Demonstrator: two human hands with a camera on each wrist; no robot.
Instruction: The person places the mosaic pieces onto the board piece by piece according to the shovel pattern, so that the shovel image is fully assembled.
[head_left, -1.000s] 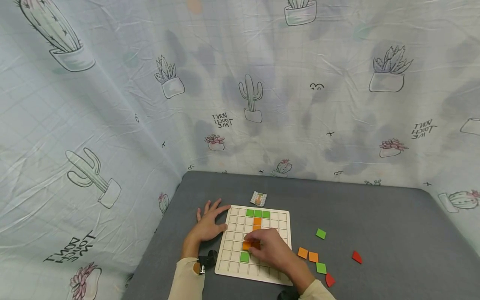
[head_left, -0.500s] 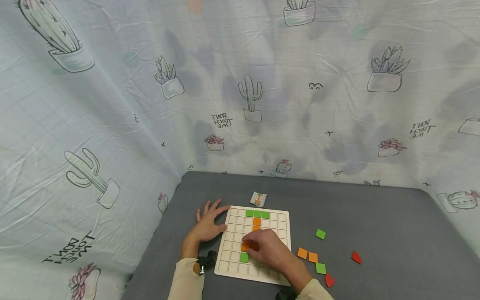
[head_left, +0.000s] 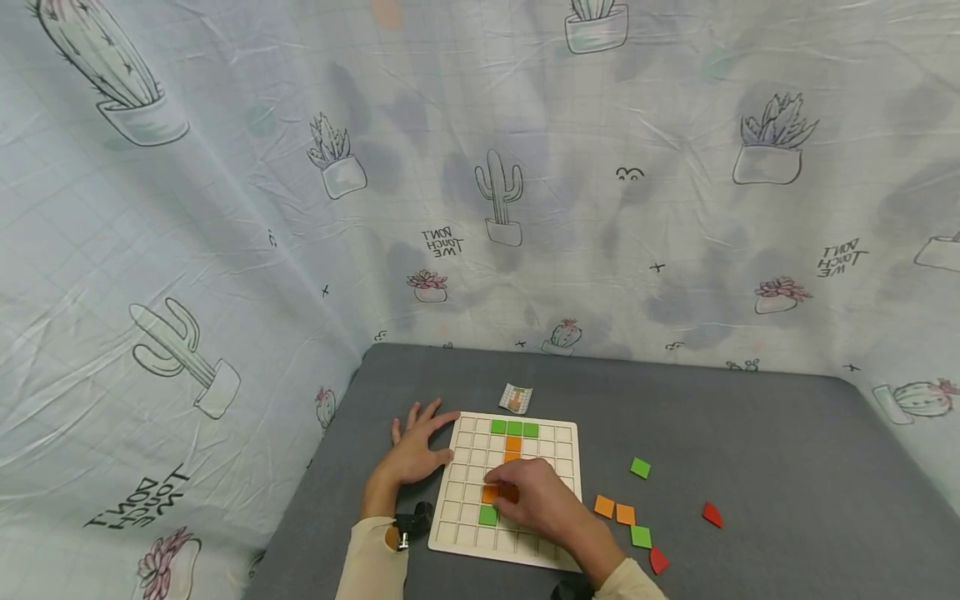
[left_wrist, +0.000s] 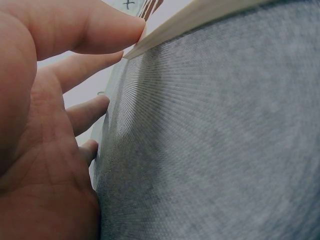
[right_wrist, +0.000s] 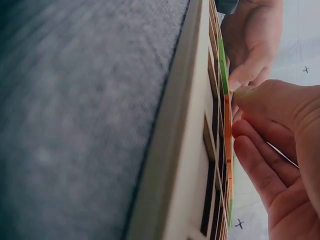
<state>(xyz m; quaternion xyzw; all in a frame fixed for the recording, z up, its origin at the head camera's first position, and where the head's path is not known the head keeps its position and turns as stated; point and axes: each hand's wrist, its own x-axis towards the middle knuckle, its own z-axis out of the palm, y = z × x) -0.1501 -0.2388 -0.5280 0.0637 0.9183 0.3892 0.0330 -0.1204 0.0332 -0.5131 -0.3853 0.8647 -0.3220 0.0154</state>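
Note:
A pale wooden grid board point(head_left: 455, 517) lies on the grey table. My left hand point(head_left: 412, 454) rests beside its left edge with the fingers spread. In the left wrist view, the thumb and index fingertip of the left hand point(left_wrist: 55, 125) touch the board's edge. Over the board's middle, my right hand point(head_left: 536, 498) has thumb and fingers bent at an orange square tile point(head_left: 490, 494) in the grid. The right wrist view shows the fingertips against the orange tiles point(right_wrist: 228, 125). The hand partly hides this row. Green tiles point(head_left: 514, 428) sit along the top, above an orange one point(head_left: 513, 444).
Right of the board lie loose orange tiles point(head_left: 604, 506), green tiles point(head_left: 641, 467) and red rounded pieces point(head_left: 712, 514). A small printed pattern card point(head_left: 516, 398) lies beyond the board. A cactus-printed curtain point(head_left: 570, 275) hangs behind the table point(head_left: 787, 450).
My right hand has shifted very slightly left over the orange tile, its fingers still at the same row. The left hand stays where it was.

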